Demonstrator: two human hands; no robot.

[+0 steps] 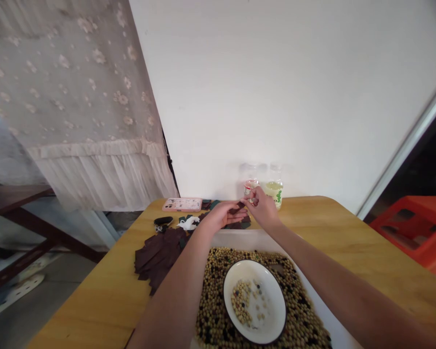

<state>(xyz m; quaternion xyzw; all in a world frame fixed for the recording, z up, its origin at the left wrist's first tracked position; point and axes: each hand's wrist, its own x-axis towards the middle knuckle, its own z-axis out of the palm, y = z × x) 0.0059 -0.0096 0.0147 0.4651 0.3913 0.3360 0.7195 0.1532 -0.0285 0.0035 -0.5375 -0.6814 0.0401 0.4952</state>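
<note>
My left hand [223,214] is over the far end of the white tray [245,237], palm up and fingers stretched out. A small dark maroon piece [239,208], like cloth or a little pouch, lies between its thumb and fingers. My right hand [263,206] pinches at the right end of that same piece. Below my hands, many round tan and black beads [214,291] fill the tray. A white oval bowl [274,286] with a dark rim sits on them, with a smaller lot of beads inside. More dark maroon pieces [158,257] are piled left of my left forearm.
A pink-cased phone [182,204], a black key fob [163,220] and a crumpled white tissue [189,223] lie at the back left. Two labelled clear containers, one a green-labelled jar [275,191], stand by the wall. An orange stool [416,232] is at right.
</note>
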